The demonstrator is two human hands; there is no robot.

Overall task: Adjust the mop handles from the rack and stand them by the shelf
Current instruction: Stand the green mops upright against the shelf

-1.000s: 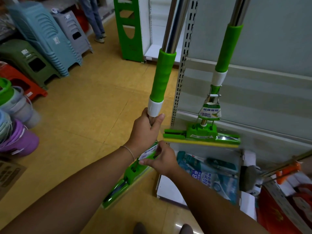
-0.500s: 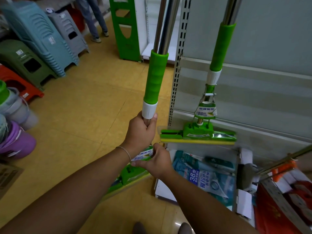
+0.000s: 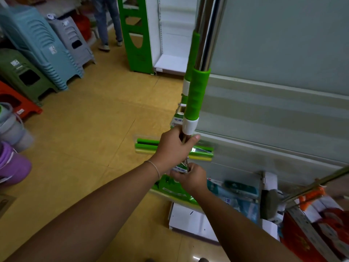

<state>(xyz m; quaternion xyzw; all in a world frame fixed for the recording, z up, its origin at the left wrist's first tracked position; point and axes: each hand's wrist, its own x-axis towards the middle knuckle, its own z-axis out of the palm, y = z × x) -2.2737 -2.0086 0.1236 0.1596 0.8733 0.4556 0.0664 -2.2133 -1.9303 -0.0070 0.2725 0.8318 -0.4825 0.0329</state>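
A person's two bare arms reach forward in a shop aisle, seen from a head camera looking down. The left hand (image 3: 174,146) is curled around the metal shaft of a mop handle (image 3: 196,95) just under its white collar and green grip, holding it upright close to the pale shelf panel (image 3: 279,53). The right hand (image 3: 190,177) sits just below, its fingers pinching a small printed label (image 3: 179,168) on the lower shaft. This mop's green head (image 3: 170,186) lies near the floor, partly hidden under the right hand and wrist.

A second mop (image 3: 189,72) stands directly behind the held one, against the shelf; its green-and-yellow sponge head (image 3: 146,146) shows on either side of the left hand, which blocks its middle.

At the foot of the shelf lie blue-green packaged goods (image 3: 238,193) on a white base, with red boxes (image 3: 317,231) and an orange-handled tool (image 3: 311,195) at the lower right. Along the left edge stand stacks of plastic stools (image 3: 39,42) in blue, grey, green and red, with purple and grey buckets (image 3: 11,148) below them. On the yellow floor (image 3: 90,129) further back, another person's legs (image 3: 108,25) stand beside a green shelf end (image 3: 135,35).
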